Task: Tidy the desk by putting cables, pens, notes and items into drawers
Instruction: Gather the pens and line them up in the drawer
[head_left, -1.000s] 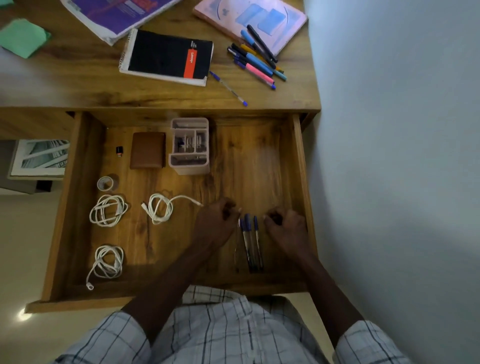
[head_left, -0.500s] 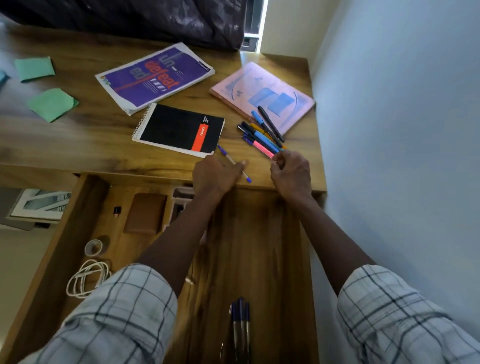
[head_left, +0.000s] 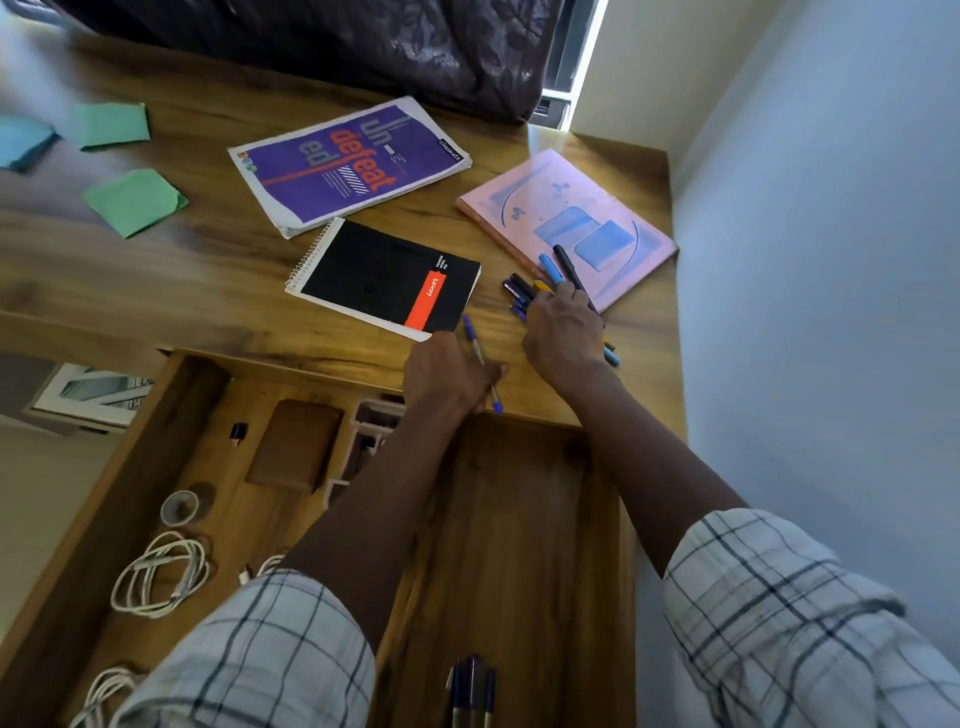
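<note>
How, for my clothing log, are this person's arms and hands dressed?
The left sleeve and right sleeve are pale cloth with a dark check, ending near the elbows. The left hand and right hand are bare: no gloves, watch or rings visible.

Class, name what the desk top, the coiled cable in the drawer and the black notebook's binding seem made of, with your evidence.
Desk top: wood or wood-look laminate, satin; grain streaks show. Coiled cable: white flexible plastic sheath, likely; it bends in loose loops. Binding: pale spiral wire, probably metal.
</note>
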